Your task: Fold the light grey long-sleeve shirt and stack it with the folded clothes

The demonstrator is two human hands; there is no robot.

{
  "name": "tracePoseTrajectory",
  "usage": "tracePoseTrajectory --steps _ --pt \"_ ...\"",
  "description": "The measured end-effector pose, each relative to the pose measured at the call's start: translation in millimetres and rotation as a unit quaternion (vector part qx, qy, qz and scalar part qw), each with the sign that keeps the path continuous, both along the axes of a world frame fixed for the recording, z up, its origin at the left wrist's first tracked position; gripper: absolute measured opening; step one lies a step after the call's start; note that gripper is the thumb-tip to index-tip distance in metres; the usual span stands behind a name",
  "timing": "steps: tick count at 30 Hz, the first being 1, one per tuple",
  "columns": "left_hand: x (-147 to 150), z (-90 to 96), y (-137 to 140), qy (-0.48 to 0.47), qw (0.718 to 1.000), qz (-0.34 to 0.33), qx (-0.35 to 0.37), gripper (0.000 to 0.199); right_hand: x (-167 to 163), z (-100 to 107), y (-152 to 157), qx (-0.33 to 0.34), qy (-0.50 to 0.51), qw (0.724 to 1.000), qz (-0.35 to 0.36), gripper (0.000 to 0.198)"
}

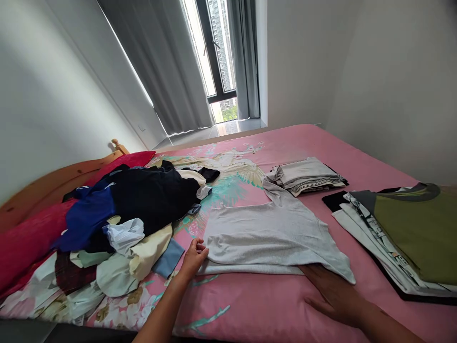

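Note:
A light grey T-shirt [257, 233] lies spread sideways on the pink bed sheet [250, 305], folded over lengthwise, with its hem to the left. At the hem's near corner is my left hand [195, 256], its fingers curled and closed on the cloth edge. My right hand [332, 293] lies flat, palm down, by the near sleeve; its fingers reach under the shirt and are hidden, while the thumb sticks out apart. The shirt's far sleeve [276, 183] stretches toward a stack of folded grey clothes [310, 174].
To the left, a heap of loose clothes [150, 200] lies against red pillows [24, 243] and a wooden headboard [53, 183]. A folded pile topped by an olive shirt [417, 228] sits at right. Beyond the bed are grey curtains [167, 62] and a window [219, 47].

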State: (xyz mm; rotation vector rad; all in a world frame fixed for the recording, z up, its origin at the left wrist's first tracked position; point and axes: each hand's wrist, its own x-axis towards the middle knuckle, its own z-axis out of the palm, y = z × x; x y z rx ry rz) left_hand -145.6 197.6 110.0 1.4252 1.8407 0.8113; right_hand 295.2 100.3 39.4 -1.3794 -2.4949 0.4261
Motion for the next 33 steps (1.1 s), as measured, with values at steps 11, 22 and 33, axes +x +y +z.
tracePoseTrajectory --steps 11,22,33 --pt "-0.6 20.0 -4.2 0.041 0.998 -0.010 0.047 0.045 3.2 -7.6 -0.8 0.028 0.006 1.000 -0.004 0.077" --pt "33.9 12.2 -46.0 0.198 0.932 -0.237 0.190 0.031 -0.3 5.9 -0.6 0.000 -0.001 1.000 0.000 0.077" --pt "58.7 -1.6 -49.5 0.233 0.904 -0.296 0.200 0.030 -13.3 22.4 -1.6 0.066 0.121 0.988 -0.065 0.031"
